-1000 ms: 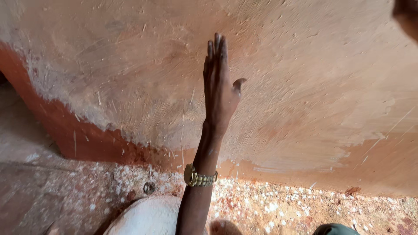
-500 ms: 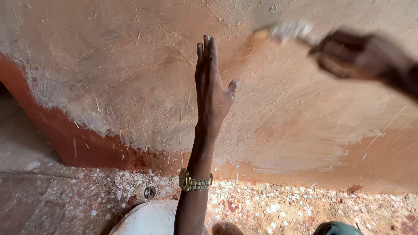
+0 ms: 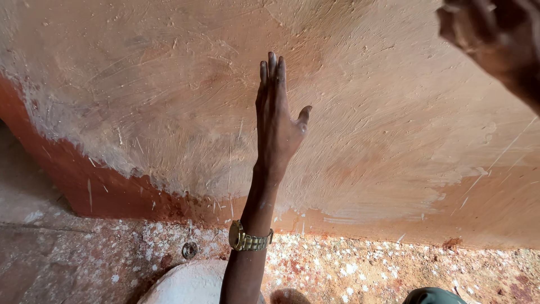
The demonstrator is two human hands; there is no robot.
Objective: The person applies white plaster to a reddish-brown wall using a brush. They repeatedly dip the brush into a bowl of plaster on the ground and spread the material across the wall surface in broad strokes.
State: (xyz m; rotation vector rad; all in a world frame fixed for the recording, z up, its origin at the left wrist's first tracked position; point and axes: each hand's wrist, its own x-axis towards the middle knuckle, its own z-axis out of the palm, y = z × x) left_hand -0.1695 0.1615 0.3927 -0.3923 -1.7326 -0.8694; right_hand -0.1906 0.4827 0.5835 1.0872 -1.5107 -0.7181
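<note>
While the left hand [image 3: 277, 121] is lying flat against the plastered wall [image 3: 169, 95], its fingers are pressed together and pointing up, the thumb standing off to the side, and its grip is pinching nothing. Compared with half a second ago, this hand is sitting in nearly the same spot on the pale, streaked patch of the wall, with the gold wristwatch [image 3: 247, 240] showing on the forearm just above the floor line. The right hand [image 3: 495, 39] is showing differently: half a second ago it was reaching in from the right with a light-coloured tool held out toward the wall, and now it is filling the top right corner, blurred and closer to the camera, with no tool in view; whether its grip is spread or closed I cannot tell. Below the pale patch, a darker red band [image 3: 73, 180] is running along the base of the wall, and the speckled floor [image 3: 349, 270] under it is lying scattered with white flecks. A small round metal piece [image 3: 189, 250] is lying on the floor near the wrist, beside a pale rounded shape [image 3: 185, 284] at the bottom edge.
</note>
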